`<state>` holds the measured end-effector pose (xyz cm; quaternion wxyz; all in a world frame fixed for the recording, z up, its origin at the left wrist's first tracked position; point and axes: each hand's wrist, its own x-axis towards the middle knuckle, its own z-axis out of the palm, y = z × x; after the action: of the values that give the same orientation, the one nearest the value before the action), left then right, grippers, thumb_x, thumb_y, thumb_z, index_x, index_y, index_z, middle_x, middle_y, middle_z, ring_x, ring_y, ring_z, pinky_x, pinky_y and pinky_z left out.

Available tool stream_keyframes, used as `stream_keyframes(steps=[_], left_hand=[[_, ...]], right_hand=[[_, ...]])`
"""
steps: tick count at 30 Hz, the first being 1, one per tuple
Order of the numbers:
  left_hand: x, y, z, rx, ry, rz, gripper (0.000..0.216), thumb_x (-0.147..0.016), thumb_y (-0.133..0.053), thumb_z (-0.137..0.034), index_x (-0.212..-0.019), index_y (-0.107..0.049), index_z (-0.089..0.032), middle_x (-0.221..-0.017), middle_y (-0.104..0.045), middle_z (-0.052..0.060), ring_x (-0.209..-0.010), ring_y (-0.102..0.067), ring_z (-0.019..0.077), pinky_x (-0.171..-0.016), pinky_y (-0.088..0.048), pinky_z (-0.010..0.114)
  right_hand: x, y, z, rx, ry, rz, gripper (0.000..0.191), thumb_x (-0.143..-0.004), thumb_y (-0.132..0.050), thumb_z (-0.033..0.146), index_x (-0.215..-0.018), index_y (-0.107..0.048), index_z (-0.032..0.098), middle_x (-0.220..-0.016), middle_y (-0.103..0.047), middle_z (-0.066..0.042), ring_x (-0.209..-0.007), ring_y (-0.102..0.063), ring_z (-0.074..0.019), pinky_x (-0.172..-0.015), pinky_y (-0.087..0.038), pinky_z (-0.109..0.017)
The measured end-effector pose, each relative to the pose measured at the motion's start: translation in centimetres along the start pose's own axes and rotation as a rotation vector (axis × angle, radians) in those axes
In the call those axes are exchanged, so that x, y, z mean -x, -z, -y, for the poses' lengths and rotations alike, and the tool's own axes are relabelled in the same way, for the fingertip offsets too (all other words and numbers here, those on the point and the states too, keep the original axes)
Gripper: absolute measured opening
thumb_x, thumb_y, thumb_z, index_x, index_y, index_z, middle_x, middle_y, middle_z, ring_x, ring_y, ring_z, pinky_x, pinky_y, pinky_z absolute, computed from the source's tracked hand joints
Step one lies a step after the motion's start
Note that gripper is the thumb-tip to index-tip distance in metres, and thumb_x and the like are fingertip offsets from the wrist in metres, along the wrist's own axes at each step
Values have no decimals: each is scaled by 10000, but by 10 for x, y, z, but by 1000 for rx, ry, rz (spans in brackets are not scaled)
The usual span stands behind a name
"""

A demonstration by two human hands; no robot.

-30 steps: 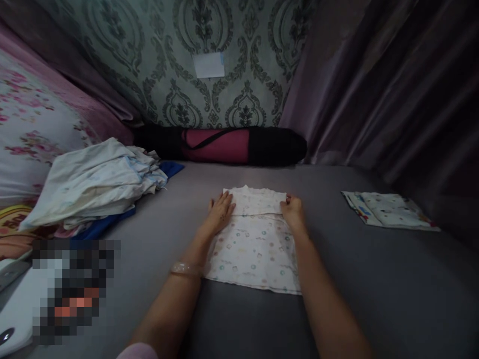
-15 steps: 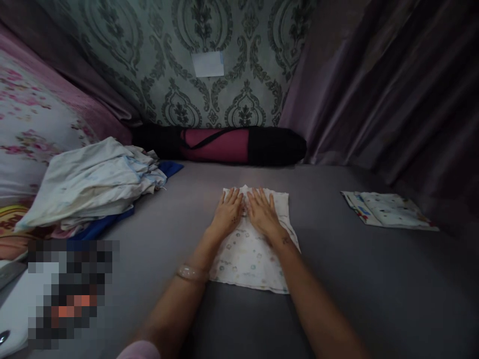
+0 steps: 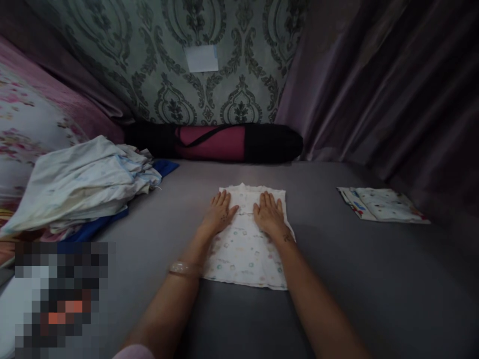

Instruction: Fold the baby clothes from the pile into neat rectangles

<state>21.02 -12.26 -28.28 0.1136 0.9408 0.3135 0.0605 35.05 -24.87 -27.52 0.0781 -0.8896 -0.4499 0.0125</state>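
A white cloth [image 3: 245, 254] with small printed figures lies spread on the grey sheet, its far part showing a crosswise fold line. On its far left edge my left hand [image 3: 220, 212] rests flat, fingers stretched forward and thumb out to the side. My right hand [image 3: 269, 212] lies flat on the far right part, fingers pointing away from me. A strip of cloth shows between the two hands. Neither hand grips anything. A translucent bangle [image 3: 181, 268] circles my left wrist.
A heap of pale cloths [image 3: 86, 174] lies at left over a blue cloth [image 3: 97, 227]. Folded printed cloths [image 3: 389, 204] lie at right. A black and maroon long bag [image 3: 213, 142] lies along the patterned wall. Curtains [image 3: 355, 75] hang at right. A pixelated patch covers the lower left.
My hands have moved apart across the cloth, the left one outward to the left and the right one slightly rightward on it. The whole view has shifted a little.
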Motion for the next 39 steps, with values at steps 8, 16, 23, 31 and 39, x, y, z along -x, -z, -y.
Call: stream_keyframes(steps=[8,16,23,31,39], left_hand=[[1,9,-2,-12,34,-78,665,-970,-206,-491,-1459,-301,-50,-1546,-232,174,-1445,-164,280,-1166,-128,471],[1,7,6,32,60,-19,613,-962,-259,-449,-1454,-306,-86,-1545,-240,168,-1436,-197,282,-1156,-154,482],[-3,10,13,152,71,-3,601,-934,-355,-413,-1440,-324,-91,-1535,-257,185,-1431,-215,281,-1148,-197,490],[0,21,33,436,-43,-100,480,-875,-467,-306,-1313,-492,-111,-1378,-516,156,-1271,-489,246,-1071,-388,353],[7,38,50,579,140,-90,473,-888,-435,-253,-1323,-508,-83,-1299,-590,159,-1203,-558,247,-1038,-423,360]], right_hand=[[-1,12,-13,9,-41,-287,631,-972,-202,390,-1469,-271,7,-1550,-225,-170,-1439,-129,-278,-1152,-61,-462],[-6,4,-26,-15,-113,-47,656,-971,-197,411,-1447,-308,-26,-1533,-267,-182,-1432,-159,-275,-1149,-135,-410],[-7,20,-16,35,-147,25,639,-967,-214,385,-1463,-276,-12,-1546,-223,-191,-1436,-136,-302,-1148,-103,-462],[-7,11,13,13,49,148,664,-973,-150,438,-1505,-169,42,-1582,-113,-128,-1453,-64,-250,-1160,-73,-441],[-22,18,60,36,176,-7,635,-978,-181,405,-1483,-245,25,-1556,-218,-153,-1442,-130,-260,-1160,-56,-436]])
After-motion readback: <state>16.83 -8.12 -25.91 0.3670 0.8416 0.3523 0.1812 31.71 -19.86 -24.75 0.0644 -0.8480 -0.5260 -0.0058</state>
